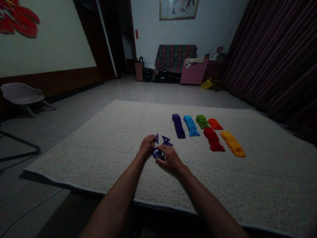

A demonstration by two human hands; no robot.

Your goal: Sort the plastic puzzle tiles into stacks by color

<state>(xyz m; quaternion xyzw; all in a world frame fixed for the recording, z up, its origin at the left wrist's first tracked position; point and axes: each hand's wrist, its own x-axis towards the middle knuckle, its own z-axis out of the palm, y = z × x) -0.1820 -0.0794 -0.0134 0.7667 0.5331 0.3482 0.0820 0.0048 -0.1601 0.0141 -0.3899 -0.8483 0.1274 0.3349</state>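
Low over the pale mat, my left hand (148,144) has its fingers closed around a small upright purple notched piece (157,138). My right hand (170,156) grips a cluster of joined purple notched pieces (157,153), with thumb and fingers on its right side. The cluster sits between both hands, and its underside is hidden. Just beyond my right hand, a few loose purple pieces (166,140) lie on the mat.
On the mat (119,132), notched pieces lie in colour rows: purple (178,126), blue (191,125), green (202,122), orange (215,124), red (213,140) and yellow (232,144). A small chair (23,93) stands left. A dark curtain (272,56) hangs right.
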